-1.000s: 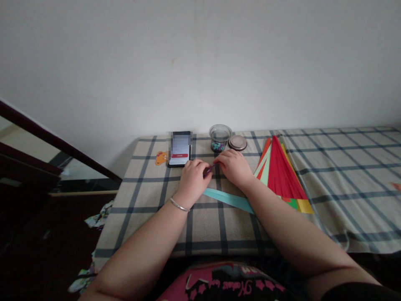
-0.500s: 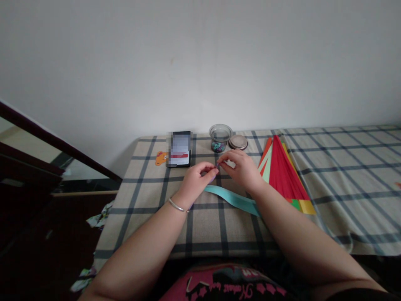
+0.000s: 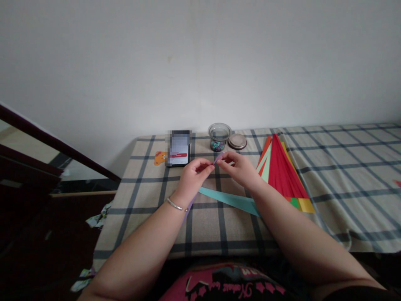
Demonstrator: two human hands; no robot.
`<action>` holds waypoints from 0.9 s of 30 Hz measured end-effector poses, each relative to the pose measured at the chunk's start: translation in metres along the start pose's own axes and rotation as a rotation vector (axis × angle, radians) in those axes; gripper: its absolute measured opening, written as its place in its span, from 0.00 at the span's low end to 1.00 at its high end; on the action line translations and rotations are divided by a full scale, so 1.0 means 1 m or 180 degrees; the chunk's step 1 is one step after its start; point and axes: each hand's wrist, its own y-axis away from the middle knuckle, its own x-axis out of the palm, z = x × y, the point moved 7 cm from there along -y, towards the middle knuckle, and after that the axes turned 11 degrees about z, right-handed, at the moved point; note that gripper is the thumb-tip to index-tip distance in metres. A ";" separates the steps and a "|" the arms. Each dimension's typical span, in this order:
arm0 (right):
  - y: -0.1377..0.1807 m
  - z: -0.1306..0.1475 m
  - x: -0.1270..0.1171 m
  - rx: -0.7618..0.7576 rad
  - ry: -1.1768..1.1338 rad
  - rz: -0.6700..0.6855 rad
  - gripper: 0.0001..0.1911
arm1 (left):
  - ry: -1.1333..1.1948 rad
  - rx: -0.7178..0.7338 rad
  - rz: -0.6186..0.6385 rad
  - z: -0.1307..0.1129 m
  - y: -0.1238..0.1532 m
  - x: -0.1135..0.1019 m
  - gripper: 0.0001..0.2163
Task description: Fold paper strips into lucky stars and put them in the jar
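A thin purple paper strip (image 3: 219, 157) is pinched between my two hands above the table. My left hand (image 3: 194, 175), with a silver bangle at the wrist, is closed on it; more of the strip trails under that forearm. Fingertips of my right hand (image 3: 239, 168) grip its short upper end, close to the left thumb. Below the hands a turquoise paper strip (image 3: 228, 198) lies across the cloth, one end hidden by my right forearm. Just beyond the hands stands a clear plastic cup (image 3: 219, 133) with small teal and purple folded pieces in the bottom.
Beside the cup lies a round lid (image 3: 237, 141). A phone (image 3: 179, 149) rests at the back left, next to an orange bear figure (image 3: 159, 158). Fanned coloured paper strips (image 3: 285, 175), mostly red, lie to the right on the checked tablecloth (image 3: 351, 175). A wall rises behind.
The purple strip's end now sticks up between my fingertips, where before it was mostly hidden. My hands have shifted slightly, and the turquoise strip lies straighter.
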 end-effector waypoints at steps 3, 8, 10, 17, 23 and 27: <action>0.000 -0.002 0.005 0.0004 -0.0063 0.0142 0.11 | -0.0065 0.0067 0.0041 0.001 0.001 0.002 0.09; 0.000 -0.005 0.007 -0.0012 -0.0191 0.0107 0.11 | -0.0105 0.0122 0.0049 -0.001 0.001 0.003 0.08; 0.000 -0.005 0.007 -0.0023 -0.0245 0.0119 0.11 | -0.0118 0.0111 0.0056 -0.002 0.001 0.003 0.08; 0.000 -0.007 0.003 -0.0027 -0.0302 -0.0007 0.11 | 0.0018 0.0051 0.0024 -0.001 0.000 0.000 0.09; 0.000 -0.011 0.001 0.0015 -0.0170 -0.0051 0.10 | 0.0077 0.0007 -0.0069 -0.003 -0.001 -0.002 0.08; 0.001 -0.012 0.001 0.0092 0.0074 -0.0053 0.09 | -0.0087 0.0126 -0.0116 -0.004 0.000 -0.002 0.08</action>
